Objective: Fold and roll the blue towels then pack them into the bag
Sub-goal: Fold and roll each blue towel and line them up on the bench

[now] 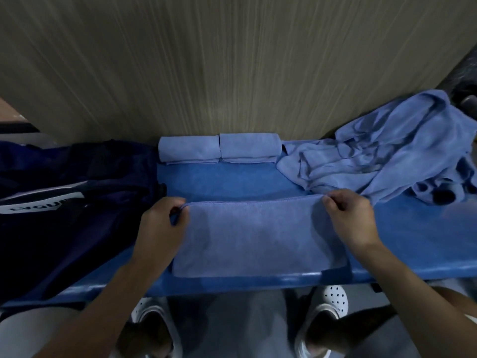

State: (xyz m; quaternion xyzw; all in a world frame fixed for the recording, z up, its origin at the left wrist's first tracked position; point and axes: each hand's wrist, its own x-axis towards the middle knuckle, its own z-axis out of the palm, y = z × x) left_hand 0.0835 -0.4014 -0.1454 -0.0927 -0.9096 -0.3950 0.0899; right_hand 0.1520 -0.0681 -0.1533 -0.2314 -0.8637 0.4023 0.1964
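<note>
Blue bench [413, 236] against wood-grain wall [232, 60]; 2 white shoes [333, 300] below.

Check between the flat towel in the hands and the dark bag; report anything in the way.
Nothing visible blocks it. The flat towel, pinched by the left hand and right hand, lies right beside the bag. The rolled towels and loose pile sit off that path. The bag's opening is unseen.

Soft, matt cloth with a fine short nap in the folded towel [258, 236], the two rolled towels [189, 148] and the crumpled towel pile [382, 153]. Smooth blue plastic for the bench [413, 241], glossy along the front rim, duller on top. Dark, thin, matt fabric for the bag [64, 228], with a smooth white label [41, 206]. Matt, finely streaked wood-grain panel [232, 60] behind. White, perforated, moulded-looking shoes [333, 301].
</note>
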